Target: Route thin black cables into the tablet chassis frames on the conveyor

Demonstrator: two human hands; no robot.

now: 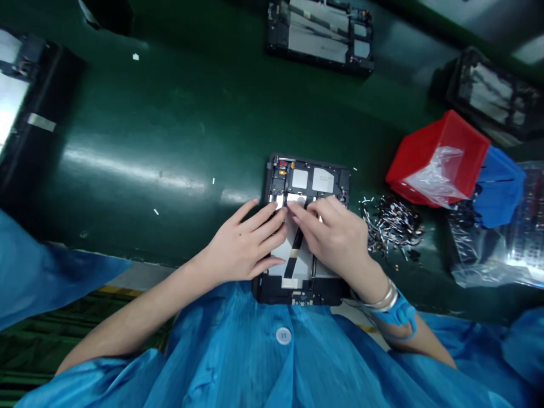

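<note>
An opened tablet-like device (325, 180) lies at the near edge of the green bench, its inner boards, pale battery area and a dark ribbon cable (294, 254) exposed. My left hand (246, 241) rests across its left side, fingers spread and stretched over the frame. On the upper middle of the device, my right hand (338, 235) has thumb and index finger pinched together beside the left fingertips. Whatever sits in that pinch is too small or hidden to make out. A band with a blue strap (395, 309) circles my right wrist.
Right of the device lies a pile of small dark and silver parts (393, 224). Beyond it are a red bin (440, 158), a blue bin (499, 187) and clear plastic packaging (488, 260). More devices (321, 34) stand at the back, and others (32, 107) at left.
</note>
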